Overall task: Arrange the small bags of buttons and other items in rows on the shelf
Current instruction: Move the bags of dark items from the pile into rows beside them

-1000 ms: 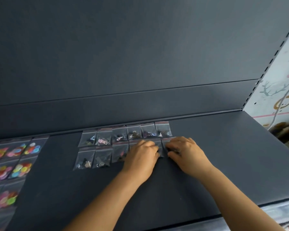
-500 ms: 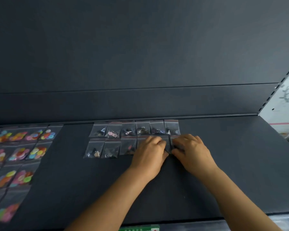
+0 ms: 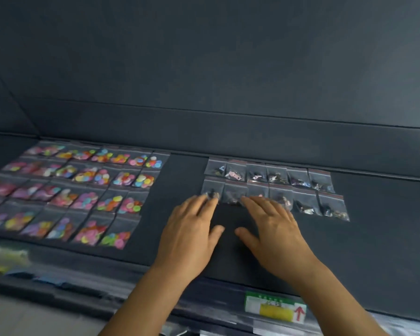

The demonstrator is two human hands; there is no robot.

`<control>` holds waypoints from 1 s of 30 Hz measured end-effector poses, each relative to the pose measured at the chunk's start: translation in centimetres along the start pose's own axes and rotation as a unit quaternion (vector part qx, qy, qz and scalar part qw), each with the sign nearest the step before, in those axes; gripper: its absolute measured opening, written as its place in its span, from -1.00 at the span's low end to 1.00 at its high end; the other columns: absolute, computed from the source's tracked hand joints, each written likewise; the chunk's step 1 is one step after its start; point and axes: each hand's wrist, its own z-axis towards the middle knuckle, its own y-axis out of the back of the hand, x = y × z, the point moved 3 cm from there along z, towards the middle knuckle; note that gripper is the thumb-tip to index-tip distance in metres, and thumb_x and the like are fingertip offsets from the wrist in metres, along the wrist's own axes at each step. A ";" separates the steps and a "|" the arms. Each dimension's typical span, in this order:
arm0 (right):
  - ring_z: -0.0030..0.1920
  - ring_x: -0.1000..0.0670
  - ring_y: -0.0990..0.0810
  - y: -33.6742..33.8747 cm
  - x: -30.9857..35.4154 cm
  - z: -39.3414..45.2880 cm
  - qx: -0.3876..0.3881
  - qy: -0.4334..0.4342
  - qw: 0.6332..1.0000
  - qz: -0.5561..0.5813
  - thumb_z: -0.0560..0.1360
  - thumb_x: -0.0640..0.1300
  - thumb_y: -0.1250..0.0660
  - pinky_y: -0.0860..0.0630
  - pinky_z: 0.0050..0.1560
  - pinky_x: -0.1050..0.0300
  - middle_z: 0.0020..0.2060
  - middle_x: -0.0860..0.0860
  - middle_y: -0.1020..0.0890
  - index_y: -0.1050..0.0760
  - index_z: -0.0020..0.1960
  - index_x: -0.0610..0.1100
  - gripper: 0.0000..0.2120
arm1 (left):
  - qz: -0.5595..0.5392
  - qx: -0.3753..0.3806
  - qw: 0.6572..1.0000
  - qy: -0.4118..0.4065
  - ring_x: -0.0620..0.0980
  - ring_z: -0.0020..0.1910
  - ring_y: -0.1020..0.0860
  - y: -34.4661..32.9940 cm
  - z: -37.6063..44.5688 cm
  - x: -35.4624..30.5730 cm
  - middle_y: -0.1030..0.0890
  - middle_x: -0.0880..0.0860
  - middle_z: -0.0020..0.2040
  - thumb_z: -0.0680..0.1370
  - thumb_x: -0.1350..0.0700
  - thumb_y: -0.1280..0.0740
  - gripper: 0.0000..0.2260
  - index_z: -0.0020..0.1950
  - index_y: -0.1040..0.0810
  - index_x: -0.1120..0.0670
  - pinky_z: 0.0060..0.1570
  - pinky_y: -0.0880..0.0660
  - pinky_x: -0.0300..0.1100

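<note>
Both my hands, left hand and right hand, lie spread flat, fingertips at the front row of dark bags; a careless sweep could skew it.

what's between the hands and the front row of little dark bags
Nothing visible. The left hand and right hand lie flat on the bare shelf, their fingertips already at the near edge of the front row of dark bags. The colourful button bags sit well off to the left, out of the way.
</note>
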 end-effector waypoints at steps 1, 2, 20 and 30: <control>0.49 0.02 -0.07 -0.4 1.4 0.1 0.002 0.011 1.000 0.001 0.53 0.20 -0.14 -0.02 0.46 0.06 0.49 0.09 -0.18 -0.04 0.52 0.05 -0.37 | 0.001 -0.004 1.000 0.015 -0.08 0.46 -0.14 0.6 -1.0 1.3 -0.22 -0.06 0.49 0.58 -0.13 -0.16 -0.48 0.51 -0.15 -0.04 0.41 -0.07 -0.22; 0.50 0.02 -0.06 -0.9 3.3 0.3 0.005 0.023 1.000 0.004 0.53 0.20 -0.14 -0.01 0.46 0.07 0.49 0.10 -0.17 -0.02 0.52 0.06 -0.37 | 0.000 -0.009 0.999 0.034 -0.08 0.46 -0.13 1.4 -2.2 2.9 -0.21 -0.06 0.50 0.58 -0.14 -0.16 -0.48 0.52 -0.14 -0.05 0.41 -0.08 -0.21; 0.50 0.03 -0.03 -12.1 35.4 1.6 0.071 0.181 0.978 0.071 0.55 0.17 -0.17 0.05 0.48 0.01 0.50 0.11 -0.14 -0.04 0.52 0.04 -0.37 | 0.028 -0.031 0.976 0.215 -0.06 0.47 -0.14 12.3 -21.2 28.4 -0.20 -0.05 0.51 0.59 -0.14 -0.15 -0.46 0.52 -0.11 -0.03 0.43 -0.09 -0.16; 0.48 0.07 -0.08 -16.4 46.4 5.4 0.100 0.275 0.955 0.054 0.55 0.17 -0.17 0.03 0.46 0.06 0.48 0.12 -0.18 -0.08 0.50 0.06 -0.41 | 0.034 -0.068 0.953 0.294 -0.03 0.44 -0.21 15.5 -24.8 38.5 -0.28 -0.01 0.46 0.58 -0.10 -0.20 -0.46 0.51 -0.17 0.02 0.41 -0.14 -0.16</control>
